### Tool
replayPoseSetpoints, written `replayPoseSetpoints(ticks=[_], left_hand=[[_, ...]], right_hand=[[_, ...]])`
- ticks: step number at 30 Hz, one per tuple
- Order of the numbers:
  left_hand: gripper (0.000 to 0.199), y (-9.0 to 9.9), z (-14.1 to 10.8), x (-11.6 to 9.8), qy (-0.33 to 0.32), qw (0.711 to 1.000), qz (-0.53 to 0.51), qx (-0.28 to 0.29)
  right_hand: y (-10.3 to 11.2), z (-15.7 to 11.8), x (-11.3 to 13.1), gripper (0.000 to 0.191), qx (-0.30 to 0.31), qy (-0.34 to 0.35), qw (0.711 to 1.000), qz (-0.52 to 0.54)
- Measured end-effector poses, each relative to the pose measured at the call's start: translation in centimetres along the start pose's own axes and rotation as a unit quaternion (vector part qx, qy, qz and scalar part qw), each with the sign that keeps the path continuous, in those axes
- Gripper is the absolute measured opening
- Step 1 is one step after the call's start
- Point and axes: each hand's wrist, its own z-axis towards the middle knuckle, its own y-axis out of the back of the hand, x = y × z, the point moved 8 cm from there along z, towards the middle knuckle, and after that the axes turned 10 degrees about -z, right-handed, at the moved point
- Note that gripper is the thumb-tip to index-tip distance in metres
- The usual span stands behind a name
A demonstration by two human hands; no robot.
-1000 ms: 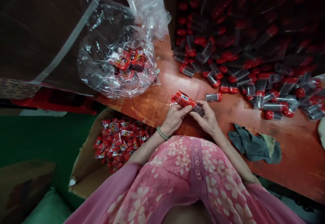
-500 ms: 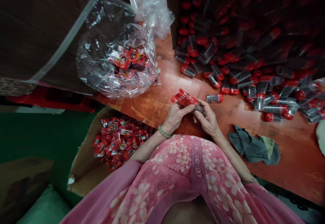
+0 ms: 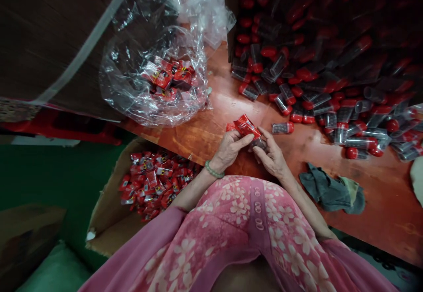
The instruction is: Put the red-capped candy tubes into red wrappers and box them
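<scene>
Glossy red sachet (image 3: 246,126) gripped by left hand (image 3: 229,150), right hand (image 3: 269,155) pinching clear tube (image 3: 258,144).

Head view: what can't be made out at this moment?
Head view:
- The small tube: mostly hidden by the right hand.
- The red packet: printing too small to read.
- The far red-capped tubes: dark, blurred and cut off by the top edge.

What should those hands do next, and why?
Probably tip the small dark-filled tube into the red packet: the right hand seems to hold the tube right against the packet, which the left hand grips.
</scene>
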Motion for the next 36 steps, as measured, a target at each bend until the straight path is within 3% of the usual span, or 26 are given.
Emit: replayPoseSetpoints(ticks=[3, 8, 14, 21, 30, 36], left_hand=[[0.044, -0.2, 0.3, -0.2, -0.002, 1.000, -0.007, 0.004], [0.043, 0.6, 0.4, -0.4, -0.026, 0.995, -0.071, -0.060], [0.042, 0.4, 0.6, -0.1, 0.005, 0.998, -0.056, -0.017], [0.045, 0.2, 0.8, 0.0, 0.049, 0.999, -0.020, -0.005], [0.042, -0.2, 0.9, 0.0, 0.044, 0.997, 0.041, 0.045], [0.041, 0.5, 1.4, -1.0, 0.016, 1.000, 0.004, 0.003]], right_hand=[[0.0, 0.1, 0.2, 0.062, 0.009, 0.004, 1.000, 0.007], [0.0, 0.2, 1.0, 0.056, -0.004, 0.037, 0.999, -0.037], [-0.1, 0.2, 1.3, 0.052, -0.021, 0.051, 0.998, -0.002], [0.1, 0.6, 2.1, 0.056, 0.013, 0.042, 0.998, 0.038], [0.8, 0.8, 1.1, 0.056, -0.025, 0.017, 1.000, 0.003], [0.4, 0.6, 1.4, 0.053, 0.003, 0.004, 0.997, 0.082]])
